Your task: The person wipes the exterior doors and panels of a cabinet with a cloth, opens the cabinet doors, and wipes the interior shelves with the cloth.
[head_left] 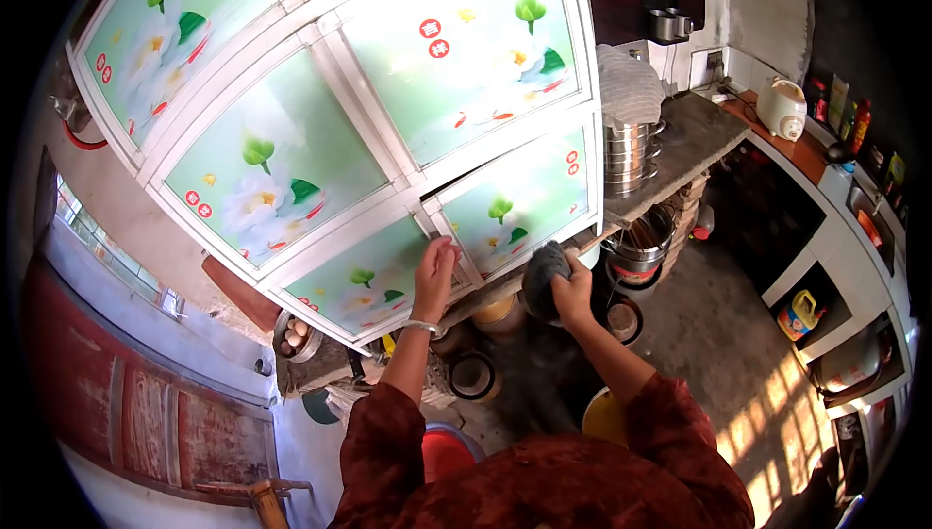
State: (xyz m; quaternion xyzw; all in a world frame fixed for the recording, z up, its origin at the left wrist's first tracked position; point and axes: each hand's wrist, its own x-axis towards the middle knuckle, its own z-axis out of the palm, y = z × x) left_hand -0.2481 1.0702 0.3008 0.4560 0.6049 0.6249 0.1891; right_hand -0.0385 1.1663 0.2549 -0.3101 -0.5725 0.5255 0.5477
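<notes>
A: Where was the dark cloth (545, 281), and how was it held?

B: It was bunched in the right hand (575, 291), whose fingers were wrapped around it. It was at the bottom edge of the lower right door (524, 201) of the cabinet (417, 180). Whether it pressed on the panel could not be established.

A: And the left hand (437, 267)?

B: Raised at the inner edge of the same door, fingers partly curled. No loose item was seen in it; I could not tell whether it gripped the edge.

A: How far had the work got?

B: In my judgement it was partway, with attention on that door. No line between wiped and unwiped surface was visible, so no panel could be passed as finished. The upper right panel (456, 73) looked clean, but glare prevented a firm finding.

A: Anything outstanding?

B: One item. A dark gap showed along that lower door's top edge; I judged it ajar and recorded its closing as not done.
</notes>
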